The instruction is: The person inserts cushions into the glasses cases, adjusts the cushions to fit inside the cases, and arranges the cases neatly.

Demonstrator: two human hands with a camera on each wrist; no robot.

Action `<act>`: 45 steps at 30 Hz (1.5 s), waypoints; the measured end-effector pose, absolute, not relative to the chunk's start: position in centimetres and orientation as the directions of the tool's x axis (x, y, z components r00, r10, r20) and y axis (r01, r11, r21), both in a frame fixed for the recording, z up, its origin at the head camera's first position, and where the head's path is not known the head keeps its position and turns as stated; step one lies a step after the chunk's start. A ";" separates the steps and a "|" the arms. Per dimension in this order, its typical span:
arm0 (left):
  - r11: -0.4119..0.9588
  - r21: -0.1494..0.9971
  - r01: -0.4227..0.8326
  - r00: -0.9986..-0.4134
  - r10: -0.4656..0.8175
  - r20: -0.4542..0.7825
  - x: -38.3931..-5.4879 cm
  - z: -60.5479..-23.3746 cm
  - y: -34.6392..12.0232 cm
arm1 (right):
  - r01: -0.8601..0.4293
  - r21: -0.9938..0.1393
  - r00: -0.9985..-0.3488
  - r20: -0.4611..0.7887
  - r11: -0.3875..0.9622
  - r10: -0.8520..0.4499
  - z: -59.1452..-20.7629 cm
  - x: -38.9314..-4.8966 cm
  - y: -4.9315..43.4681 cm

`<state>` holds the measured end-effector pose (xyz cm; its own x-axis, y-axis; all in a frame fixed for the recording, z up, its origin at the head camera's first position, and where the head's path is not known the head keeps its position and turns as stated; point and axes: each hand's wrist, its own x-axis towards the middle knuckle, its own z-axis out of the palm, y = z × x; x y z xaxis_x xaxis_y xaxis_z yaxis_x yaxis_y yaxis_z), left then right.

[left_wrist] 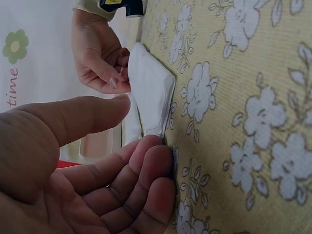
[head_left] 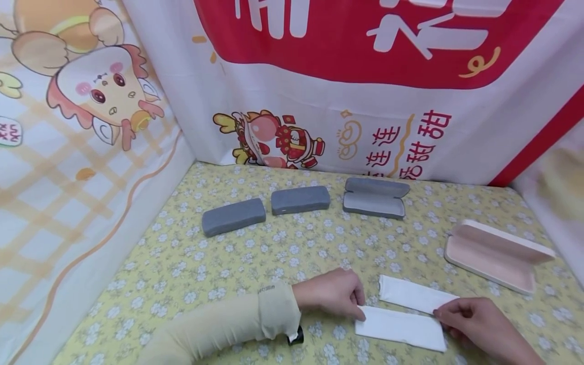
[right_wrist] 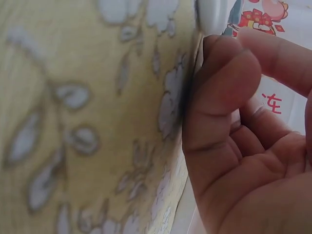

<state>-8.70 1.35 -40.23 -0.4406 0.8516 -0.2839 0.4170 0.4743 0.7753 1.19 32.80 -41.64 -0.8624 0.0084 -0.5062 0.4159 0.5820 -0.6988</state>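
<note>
Two flat, white folded cloths lie side by side in the head view: a near cloth point(head_left: 401, 328) and a far cloth point(head_left: 415, 294). At the left end of the near one is my left hand point(head_left: 335, 293), its thumb and fingertips right at the edge. The left wrist view shows a gap between this thumb point(left_wrist: 97, 114) and the loosely bent fingers point(left_wrist: 156, 161). My right hand point(head_left: 479, 322) pinches the near cloth's upper right corner between thumb and forefinger, its other fingers curled. In the right wrist view, white cloth point(right_wrist: 213, 14) shows by the fingertips, mostly hidden.
Two closed grey glasses cases point(head_left: 233, 216) point(head_left: 300, 199) and an open grey case point(head_left: 375, 200) line the back of the flowered tablecloth point(head_left: 292, 248). An open case with a pink lining point(head_left: 495, 256) stands at the right. Printed curtains point(head_left: 182, 76) enclose the back and left.
</note>
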 end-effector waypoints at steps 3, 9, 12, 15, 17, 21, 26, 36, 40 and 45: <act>0.470 0.752 0.462 -0.443 0.857 -0.264 -8.7 -40.5 1.5 | 0.397 -0.703 -0.868 -0.497 0.590 -0.009 -41.7 1.3 33.0; 0.449 0.696 0.560 -0.444 0.872 -0.205 -9.0 -41.3 2.1 | 0.364 -0.706 -0.868 -0.494 0.607 -0.054 -41.9 1.5 32.8; 0.456 0.655 0.603 -0.445 0.873 -0.198 -8.9 -41.4 2.4 | 0.368 -0.690 -0.866 -0.499 0.623 -0.042 -42.0 1.5 32.4; 0.483 0.604 0.634 -0.456 0.864 -0.213 -8.6 -41.4 2.7 | 0.369 -0.649 -0.869 -0.494 0.665 0.000 -42.2 1.4 32.0; 0.499 0.578 0.646 -0.463 0.858 -0.223 -8.5 -41.4 2.9 | 0.359 -0.636 -0.874 -0.486 0.683 0.007 -42.3 1.5 31.9; 0.504 0.564 0.654 -0.464 0.856 -0.227 -8.2 -41.3 3.1 | 0.342 -0.635 -0.881 -0.474 0.693 0.000 -42.3 1.7 31.9; 0.441 0.600 0.667 -0.428 0.887 -0.176 -8.3 -41.3 3.0 | 0.317 -0.663 -0.889 -0.457 0.679 -0.031 -41.8 2.0 32.2; 0.466 0.670 0.578 -0.463 0.863 -0.202 -8.4 -41.4 2.9 | 0.332 -0.702 -0.887 -0.460 0.629 -0.045 -41.1 2.3 32.3; 0.479 0.649 0.590 -0.452 0.863 -0.226 -8.2 -41.5 3.1 | 0.347 -0.724 -0.883 -0.467 0.596 -0.053 -41.4 2.2 32.1; 0.492 0.616 0.616 -0.449 0.861 -0.238 -7.8 -41.5 3.3 | 0.334 -0.709 -0.877 -0.475 0.621 -0.070 -41.9 2.0 31.9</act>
<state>-7.78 3.25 -41.47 -0.4494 0.8611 -0.2381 0.6156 0.4916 0.6159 2.03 31.86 -41.91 -0.8771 -0.0700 -0.4752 0.3343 0.6214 -0.7086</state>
